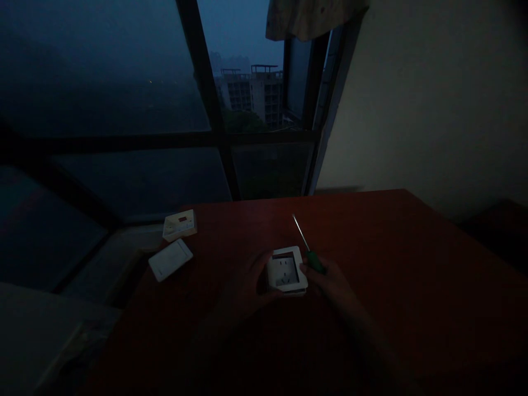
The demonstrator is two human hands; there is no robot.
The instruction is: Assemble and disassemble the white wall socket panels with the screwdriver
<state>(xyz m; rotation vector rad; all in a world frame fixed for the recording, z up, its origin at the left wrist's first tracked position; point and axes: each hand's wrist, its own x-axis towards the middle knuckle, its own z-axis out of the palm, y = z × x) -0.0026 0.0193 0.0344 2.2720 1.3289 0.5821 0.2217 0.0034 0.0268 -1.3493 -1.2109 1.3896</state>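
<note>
In dim light, a white wall socket (pixel 286 269) with a square frame rests on the reddish table (pixel 391 247). My left hand (pixel 245 283) grips its left side. My right hand (pixel 330 280) touches the socket's right edge and also holds a screwdriver (pixel 308 248) with a green handle, its metal shaft pointing away from me and to the upper left.
Two more white switch or socket parts lie at the table's left edge: a flat plate (pixel 170 259) and a boxier piece (pixel 180 224). A large dark window (pixel 124 110) stands behind the table, a pale wall (pixel 433 99) to the right.
</note>
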